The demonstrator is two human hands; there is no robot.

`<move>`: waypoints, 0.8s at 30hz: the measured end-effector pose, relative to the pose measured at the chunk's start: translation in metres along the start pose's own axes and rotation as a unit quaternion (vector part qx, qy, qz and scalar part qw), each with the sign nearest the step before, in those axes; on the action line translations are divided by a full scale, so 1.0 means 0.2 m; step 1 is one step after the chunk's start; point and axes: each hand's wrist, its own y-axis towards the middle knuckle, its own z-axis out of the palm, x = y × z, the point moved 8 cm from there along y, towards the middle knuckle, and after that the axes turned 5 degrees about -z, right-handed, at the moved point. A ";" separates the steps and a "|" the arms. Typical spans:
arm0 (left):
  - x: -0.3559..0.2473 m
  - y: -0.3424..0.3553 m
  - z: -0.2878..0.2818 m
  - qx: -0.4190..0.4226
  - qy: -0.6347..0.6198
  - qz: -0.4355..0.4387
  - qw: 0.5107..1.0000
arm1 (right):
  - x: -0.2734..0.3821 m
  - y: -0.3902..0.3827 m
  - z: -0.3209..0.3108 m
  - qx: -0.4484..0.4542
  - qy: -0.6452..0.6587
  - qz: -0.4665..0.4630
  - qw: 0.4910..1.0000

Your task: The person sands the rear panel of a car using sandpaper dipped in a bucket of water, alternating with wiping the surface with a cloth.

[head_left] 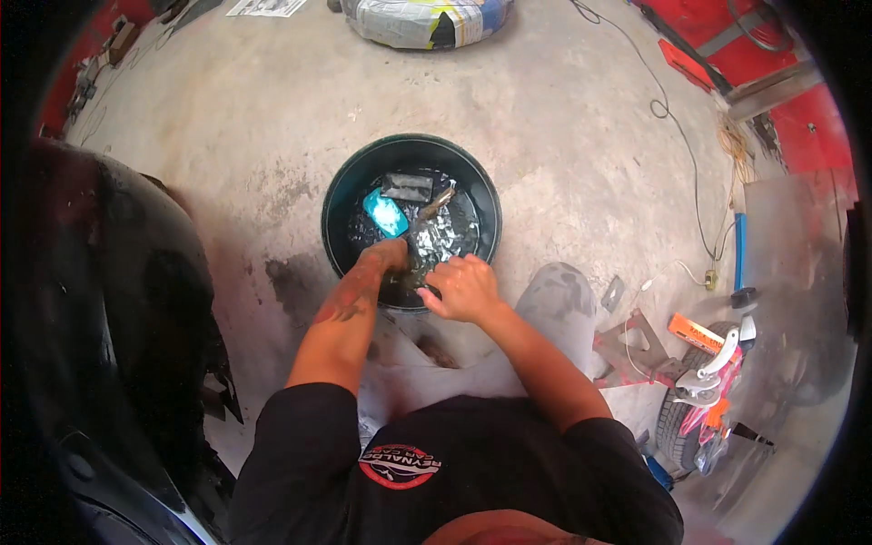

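Observation:
A round black tub (334, 182) stands on the floor in front of me, with shallow, rippling water (445, 234) in it. My left hand (391, 254) reaches down inside the near part of the tub; its fingers are hidden below the wrist. Just beyond it lies a teal block with a bright white glare (386, 214). Behind that is a dark grey rectangular block (406, 187), and to the right a thin brownish piece (437, 203) slants. Over the tub's near right rim hovers my right hand (461, 286), fingers loosely bent and thumb apart, with nothing visible in it.
A black car body panel (118, 245) fills the left side. Ahead lies a round bundle wrapped in printed sheets (427, 23). To the right are a cable (677, 118), a tyre (672, 427), an orange box (696, 332) and a reddish metal stand (636, 345). My knee (559, 304) is beside the tub.

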 end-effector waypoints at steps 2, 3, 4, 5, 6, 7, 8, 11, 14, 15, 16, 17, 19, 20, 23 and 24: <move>-0.01 -0.15 -0.14 -0.048 0.006 -0.004 0.999 | 0.01 0.01 -0.02 -0.003 -0.002 0.001 1.000; 0.00 -0.23 -0.20 -0.050 0.013 -0.010 0.999 | 0.01 0.01 -0.02 0.008 0.001 0.009 1.000; 0.03 -0.34 -0.33 -0.152 0.030 -0.028 0.987 | 0.01 0.01 -0.03 -0.006 0.002 0.003 1.000; 0.05 -0.46 -0.44 -0.251 0.046 -0.046 0.966 | 0.01 0.02 -0.04 -0.006 -0.009 0.000 1.000; 0.08 -0.55 -0.53 -0.302 0.027 -0.055 0.951 | 0.00 0.02 -0.02 0.021 -0.016 0.009 1.000; 0.10 -0.63 -0.59 -0.349 0.006 -0.063 0.935 | 0.00 0.02 -0.03 -0.001 -0.012 0.004 1.000; 0.12 -0.70 -0.62 -0.388 -0.043 -0.050 0.919 | -0.02 0.01 -0.02 0.013 -0.023 0.011 1.000; 0.13 -0.80 -0.62 -0.459 -0.111 0.011 0.882 | -0.02 -0.02 -0.02 -0.009 -0.015 0.014 1.000; 0.06 -0.86 -0.56 -0.521 -0.088 0.123 0.840 | 0.01 -0.05 -0.06 -0.065 -0.038 0.027 0.997; 0.05 -0.85 -0.53 -0.511 -0.072 0.128 0.847 | 0.00 -0.05 -0.07 -0.066 -0.058 0.071 0.994; 0.05 -0.81 -0.48 -0.470 -0.053 0.113 0.874 | 0.00 -0.05 -0.10 -0.105 -0.040 0.092 0.989; 0.04 -0.83 -0.48 -0.494 -0.057 0.134 0.857 | 0.00 -0.03 -0.07 -0.063 -0.039 0.103 0.992; 0.08 -0.86 -0.49 -0.535 -0.097 0.109 0.832 | -0.12 -0.06 -0.21 -0.239 -0.041 0.236 0.941; 0.09 -0.84 -0.49 -0.519 -0.094 0.096 0.844 | -0.18 -0.02 -0.19 -0.213 -0.032 0.271 0.938; 0.13 -0.83 -0.51 -0.535 -0.115 0.053 0.836 | -0.52 -0.04 -0.21 -0.262 0.018 0.465 0.845; 0.14 -0.82 -0.51 -0.530 -0.115 0.034 0.840 | -0.65 -0.03 -0.13 -0.191 0.094 0.513 0.832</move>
